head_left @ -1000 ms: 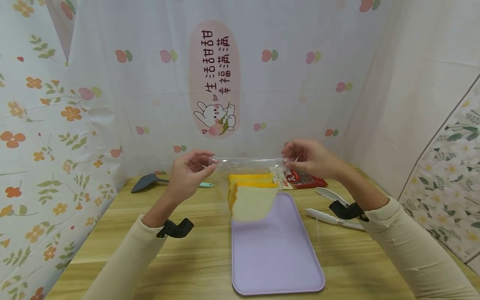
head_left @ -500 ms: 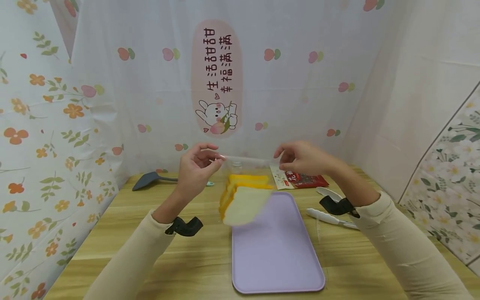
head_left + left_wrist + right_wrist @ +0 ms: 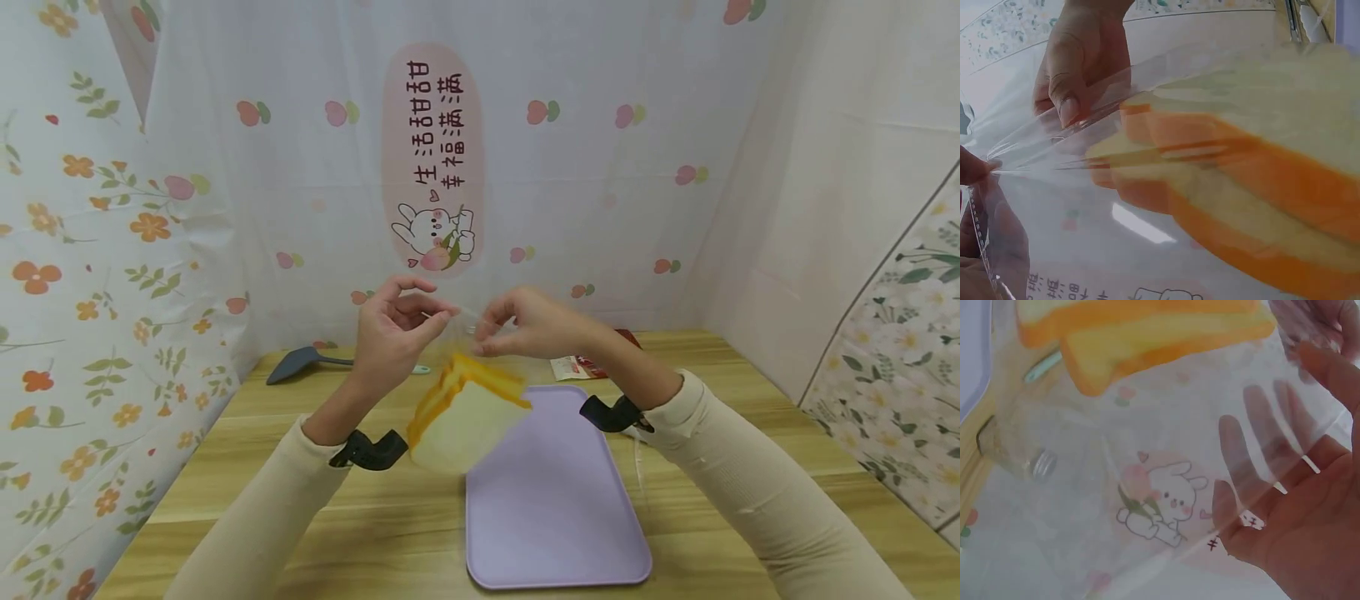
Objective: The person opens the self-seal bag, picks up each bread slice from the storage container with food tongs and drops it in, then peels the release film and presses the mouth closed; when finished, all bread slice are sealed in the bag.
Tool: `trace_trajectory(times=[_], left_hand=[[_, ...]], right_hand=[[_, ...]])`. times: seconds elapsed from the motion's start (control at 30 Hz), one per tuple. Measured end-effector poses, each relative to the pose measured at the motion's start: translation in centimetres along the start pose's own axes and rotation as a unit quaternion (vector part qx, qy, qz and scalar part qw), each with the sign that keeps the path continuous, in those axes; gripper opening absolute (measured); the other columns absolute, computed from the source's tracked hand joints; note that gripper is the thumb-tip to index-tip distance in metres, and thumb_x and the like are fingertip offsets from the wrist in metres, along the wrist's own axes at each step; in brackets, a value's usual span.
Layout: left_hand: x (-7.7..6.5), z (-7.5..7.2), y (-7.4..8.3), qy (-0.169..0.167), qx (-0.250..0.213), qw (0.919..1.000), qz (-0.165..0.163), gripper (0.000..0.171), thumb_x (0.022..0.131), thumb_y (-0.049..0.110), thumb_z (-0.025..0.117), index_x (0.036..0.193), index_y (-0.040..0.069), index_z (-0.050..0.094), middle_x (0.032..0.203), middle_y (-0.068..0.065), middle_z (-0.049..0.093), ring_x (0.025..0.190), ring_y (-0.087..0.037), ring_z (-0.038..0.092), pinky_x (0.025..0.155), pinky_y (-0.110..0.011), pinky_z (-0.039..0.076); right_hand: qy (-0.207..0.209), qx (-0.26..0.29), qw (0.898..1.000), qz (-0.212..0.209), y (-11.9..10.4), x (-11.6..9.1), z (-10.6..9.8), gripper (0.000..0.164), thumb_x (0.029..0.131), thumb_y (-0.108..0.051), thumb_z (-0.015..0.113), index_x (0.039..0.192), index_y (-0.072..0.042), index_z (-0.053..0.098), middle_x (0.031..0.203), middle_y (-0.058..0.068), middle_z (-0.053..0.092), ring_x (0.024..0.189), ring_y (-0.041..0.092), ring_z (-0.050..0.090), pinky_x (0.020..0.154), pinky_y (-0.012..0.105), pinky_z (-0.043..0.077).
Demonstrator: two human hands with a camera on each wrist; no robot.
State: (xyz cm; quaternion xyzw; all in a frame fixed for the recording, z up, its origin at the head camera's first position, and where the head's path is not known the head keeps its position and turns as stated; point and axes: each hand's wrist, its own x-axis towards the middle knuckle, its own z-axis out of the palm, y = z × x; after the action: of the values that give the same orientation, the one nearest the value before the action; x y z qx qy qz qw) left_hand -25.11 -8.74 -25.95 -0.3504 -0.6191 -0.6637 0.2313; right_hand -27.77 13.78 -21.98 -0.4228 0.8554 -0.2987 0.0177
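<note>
My left hand [image 3: 401,325] pinches the gathered top of a clear plastic bag [image 3: 1054,206] between thumb and fingertips. Inside the bag hang several bread slices [image 3: 468,417] with yellow-orange crusts, tilted, off the table over the lilac tray's [image 3: 558,517] left edge. My right hand [image 3: 528,325] is close beside the left, at the bag's top. In the right wrist view, the right hand's fingers [image 3: 1235,447] show through the film, spread and fairly straight. The left wrist view shows the right thumb [image 3: 1067,103] by the film.
On the wooden table [image 3: 300,500], a grey spatula [image 3: 300,362] lies at the back left. A red-and-white packet [image 3: 573,367] is partly behind the right arm. A small clear jar [image 3: 1022,456] with a metal lid stands at the back. Patterned cloth [image 3: 600,192] encloses the table.
My right hand has moved left, toward the left hand, and the bag's top no longer stretches wide between them. The bread has swung left and tilted. The left hand has shifted slightly right.
</note>
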Motion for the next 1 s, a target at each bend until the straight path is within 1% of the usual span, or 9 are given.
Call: trace_trajectory(times=[0.13, 0.3, 0.37, 0.5, 0.57, 0.63, 0.77, 0.9, 1.0], left_hand=[[0.1, 0.0, 0.2, -0.002, 0.009, 1.0, 0.001, 0.027, 0.085, -0.013, 0.068, 0.105, 0.002, 0.057, 0.085, 0.004, 0.074, 0.072, -0.014, 0.069, 0.068, -0.022, 0.055], [0.1, -0.3, 0.5, -0.006, 0.02, 0.9998, 0.0, 0.027, 0.086, -0.012, 0.068, 0.107, 0.0, 0.056, 0.086, 0.003, 0.075, 0.072, -0.015, 0.069, 0.067, -0.022, 0.054], [0.1, -0.4, 0.6, -0.017, 0.027, 0.9995, -0.009, 0.028, 0.087, -0.01, 0.069, 0.109, 0.0, 0.056, 0.089, 0.003, 0.075, 0.073, -0.015, 0.068, 0.066, -0.021, 0.052], [-0.3, -0.7, 0.6, -0.06, 0.042, 0.9963, -0.046, 0.033, 0.087, -0.006, 0.072, 0.114, 0.002, 0.054, 0.088, 0.002, 0.075, 0.07, -0.017, 0.064, 0.058, -0.022, 0.045], [-0.4, -0.9, 0.6, -0.076, 0.053, 0.9942, -0.054, 0.036, 0.086, -0.005, 0.073, 0.116, 0.001, 0.054, 0.086, -0.002, 0.076, 0.063, -0.014, 0.059, 0.052, -0.023, 0.039], [-0.6, -1.0, 0.6, -0.082, 0.056, 0.9937, -0.051, 0.037, 0.085, -0.006, 0.073, 0.116, 0.0, 0.054, 0.084, -0.008, 0.076, 0.054, -0.013, 0.051, 0.048, -0.025, 0.032], [-0.6, -1.1, 0.8, -0.07, 0.065, 0.9952, -0.022, 0.039, 0.084, -0.008, 0.073, 0.118, -0.002, 0.053, 0.084, -0.015, 0.075, 0.047, -0.014, 0.038, 0.045, -0.027, 0.027], [-0.6, -1.4, 1.4, -0.043, 0.069, 0.9967, -0.001, 0.042, 0.083, -0.006, 0.076, 0.118, -0.002, 0.054, 0.081, -0.012, 0.075, 0.05, -0.015, 0.053, 0.047, -0.024, 0.032], [-0.7, -1.8, 2.1, -0.031, 0.051, 0.9982, 0.003, 0.043, 0.082, -0.004, 0.078, 0.118, 0.001, 0.055, 0.08, -0.008, 0.075, 0.06, -0.017, 0.066, 0.05, -0.022, 0.041]], right_hand=[[-0.026, 0.031, 0.999, -0.001, -0.3, 0.1, 0.3, 0.008, 0.088, -0.018, 0.077, 0.087, -0.01, 0.079, 0.082, -0.003, 0.073, 0.075, 0.014, 0.063, 0.072, 0.031, 0.054], [-0.019, 0.048, 0.999, 0.001, -0.5, -0.3, 0.8, 0.009, 0.089, -0.013, 0.076, 0.083, -0.007, 0.078, 0.064, -0.002, 0.06, 0.053, 0.013, 0.043, 0.052, 0.024, 0.039], [-0.004, 0.056, 0.998, 0.002, -0.5, -0.4, 0.9, 0.009, 0.089, -0.01, 0.075, 0.083, -0.005, 0.078, 0.061, -0.001, 0.055, 0.052, 0.013, 0.038, 0.051, 0.024, 0.035], [0.016, 0.068, 0.997, 0.015, -0.4, -0.6, 1.0, 0.007, 0.089, -0.008, 0.075, 0.084, -0.005, 0.079, 0.063, 0.0, 0.057, 0.052, 0.013, 0.037, 0.05, 0.023, 0.034], [0.014, 0.067, 0.997, 0.019, -0.2, -0.6, 1.0, 0.007, 0.089, -0.009, 0.075, 0.085, -0.006, 0.079, 0.063, 0.0, 0.059, 0.051, 0.012, 0.037, 0.049, 0.023, 0.033], [0.011, 0.064, 0.998, 0.019, -0.1, -0.8, 1.0, 0.007, 0.089, -0.012, 0.075, 0.085, -0.007, 0.079, 0.065, 0.001, 0.062, 0.051, 0.012, 0.037, 0.049, 0.023, 0.034], [0.01, 0.037, 0.999, 0.012, 0.2, -1.7, 0.7, 0.01, 0.088, -0.02, 0.077, 0.086, -0.01, 0.08, 0.069, 0.003, 0.068, 0.049, 0.012, 0.037, 0.048, 0.024, 0.034], [0.01, 0.016, 1.0, 0.003, 1.2, -2.9, 0.2, 0.008, 0.086, -0.023, 0.08, 0.086, -0.015, 0.081, 0.073, -0.004, 0.07, 0.049, 0.013, 0.039, 0.048, 0.024, 0.036], [0.012, 0.014, 1.0, -0.011, 1.9, -3.7, 0.1, 0.005, 0.085, -0.021, 0.08, 0.083, -0.017, 0.08, 0.073, -0.007, 0.07, 0.051, 0.014, 0.043, 0.049, 0.025, 0.039]])
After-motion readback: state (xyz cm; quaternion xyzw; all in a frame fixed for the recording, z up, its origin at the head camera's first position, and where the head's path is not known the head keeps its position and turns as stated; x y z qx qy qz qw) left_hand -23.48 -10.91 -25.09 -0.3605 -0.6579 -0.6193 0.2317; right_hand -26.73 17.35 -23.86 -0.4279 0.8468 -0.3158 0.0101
